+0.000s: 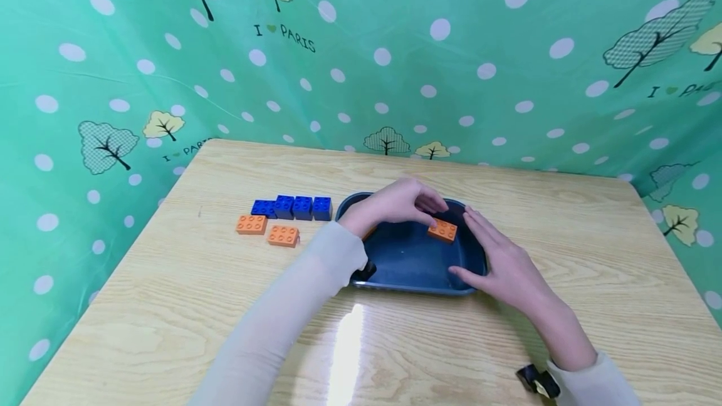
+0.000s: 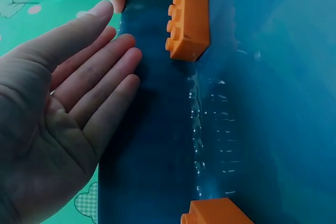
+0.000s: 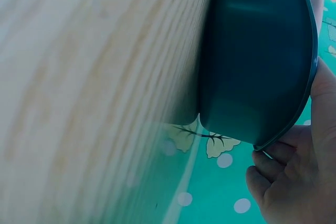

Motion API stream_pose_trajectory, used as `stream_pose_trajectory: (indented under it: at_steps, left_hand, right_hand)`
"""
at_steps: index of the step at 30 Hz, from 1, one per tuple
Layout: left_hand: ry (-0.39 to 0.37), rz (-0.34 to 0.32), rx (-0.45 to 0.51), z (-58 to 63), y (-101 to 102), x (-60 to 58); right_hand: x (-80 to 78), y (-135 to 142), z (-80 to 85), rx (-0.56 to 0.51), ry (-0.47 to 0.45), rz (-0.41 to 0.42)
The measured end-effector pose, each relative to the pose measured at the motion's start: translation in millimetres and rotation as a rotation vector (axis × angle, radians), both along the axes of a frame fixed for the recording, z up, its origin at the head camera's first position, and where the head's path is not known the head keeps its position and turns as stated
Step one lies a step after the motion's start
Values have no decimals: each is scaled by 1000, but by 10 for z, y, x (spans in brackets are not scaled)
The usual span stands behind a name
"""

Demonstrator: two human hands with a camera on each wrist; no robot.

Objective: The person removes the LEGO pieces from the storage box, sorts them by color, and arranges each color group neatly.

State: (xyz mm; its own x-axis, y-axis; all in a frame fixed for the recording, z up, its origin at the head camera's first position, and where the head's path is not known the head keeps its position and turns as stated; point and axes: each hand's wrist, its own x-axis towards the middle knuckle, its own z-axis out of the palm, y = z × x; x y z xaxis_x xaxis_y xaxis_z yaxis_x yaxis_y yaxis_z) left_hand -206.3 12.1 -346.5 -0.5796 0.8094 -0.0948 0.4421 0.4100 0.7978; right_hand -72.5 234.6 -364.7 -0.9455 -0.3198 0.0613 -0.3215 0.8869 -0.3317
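Observation:
A dark blue plastic basin (image 1: pixel 406 262) stands on the table. Over its back edge reaches my left hand (image 1: pixel 400 202), fingers loosely bent; in the left wrist view its palm shows bare. An orange toy brick (image 1: pixel 442 230) lies inside, near the basin's right end, just below the left fingertips and apart from them in the left wrist view. Part of a second orange brick (image 2: pixel 218 212) shows lower in that view, mostly hidden by the left wrist from above. My right hand (image 1: pixel 507 271) rests at the basin's right rim, thumb and fingers spread along it.
Left of the basin, several blue bricks (image 1: pixel 303 208) sit in a row on the wooden table (image 1: pixel 169 306). Two orange bricks (image 1: pixel 283 235) lie in front of them. A green patterned cloth (image 1: pixel 361 67) hangs behind the table.

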Motion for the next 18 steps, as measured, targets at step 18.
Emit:
stream_pose_trajectory:
  at_steps: [18]
  left_hand:
    - [13, -61, -159, -75, 60, 50]
  right_hand:
    - [-5, 5, -6, -7, 8, 7]
